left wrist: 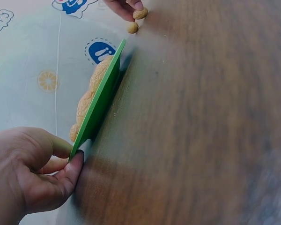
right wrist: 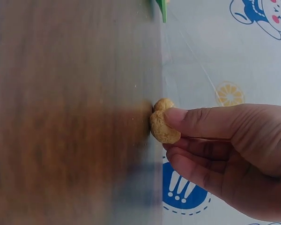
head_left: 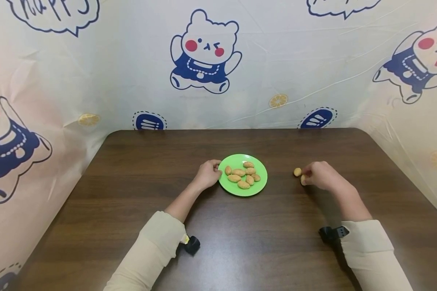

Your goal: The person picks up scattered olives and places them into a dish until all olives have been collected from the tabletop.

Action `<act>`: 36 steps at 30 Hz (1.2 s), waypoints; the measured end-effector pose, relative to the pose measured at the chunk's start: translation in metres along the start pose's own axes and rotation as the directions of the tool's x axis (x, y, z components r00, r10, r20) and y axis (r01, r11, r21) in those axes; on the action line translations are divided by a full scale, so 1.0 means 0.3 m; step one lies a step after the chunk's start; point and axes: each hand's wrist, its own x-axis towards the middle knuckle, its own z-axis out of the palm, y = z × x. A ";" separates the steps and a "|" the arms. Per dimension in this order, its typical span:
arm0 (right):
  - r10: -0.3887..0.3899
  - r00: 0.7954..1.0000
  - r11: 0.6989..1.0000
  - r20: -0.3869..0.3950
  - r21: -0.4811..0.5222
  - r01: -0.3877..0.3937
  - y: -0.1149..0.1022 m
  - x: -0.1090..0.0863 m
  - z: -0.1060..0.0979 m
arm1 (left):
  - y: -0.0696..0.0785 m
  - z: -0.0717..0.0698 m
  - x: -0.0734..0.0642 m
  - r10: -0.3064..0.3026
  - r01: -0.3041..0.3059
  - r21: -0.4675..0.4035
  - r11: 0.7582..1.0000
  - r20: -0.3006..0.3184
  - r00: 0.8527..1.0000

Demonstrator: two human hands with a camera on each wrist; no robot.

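A round green plate [head_left: 223, 186] stands on the table with several tan, rough-shelled peanuts [head_left: 243, 184] spread over it. My left hand [head_left: 207, 174] pinches the plate's left rim; in the left wrist view the thumb is below the edge and a finger above. To the plate's right, my right hand [head_left: 322, 176] pinches one peanut [right wrist: 165, 127] between thumb and fingers, down at the table surface. Another peanut [head_left: 297, 172] lies just beyond those fingertips, partly hidden behind the held one in the right wrist view.
The brown wooden table [head_left: 218, 242] ends at the back against a light curtain [head_left: 131, 60] printed with bears, which also hangs along both sides. Each wrist wears a small black camera, such as the left one [head_left: 192, 245].
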 end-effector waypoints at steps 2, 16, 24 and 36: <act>0.006 1.000 1.000 0.007 0.000 -0.006 -0.001 0.002 0.002 | -0.001 0.000 0.000 0.003 -0.003 -0.002 1.000 -0.002 1.000; 0.019 0.999 0.998 0.026 0.055 -0.020 0.008 0.003 0.003 | -0.003 0.007 0.006 0.004 -0.004 -0.006 1.000 -0.007 1.000; 0.014 1.000 0.996 0.021 0.087 -0.016 0.021 -0.003 0.004 | 0.002 0.006 0.000 -0.001 0.001 -0.002 1.000 -0.002 1.000; -0.041 0.997 0.995 -0.067 0.089 0.047 0.000 0.010 -0.005 | -0.006 0.001 0.001 0.003 -0.003 -0.007 1.000 -0.002 1.000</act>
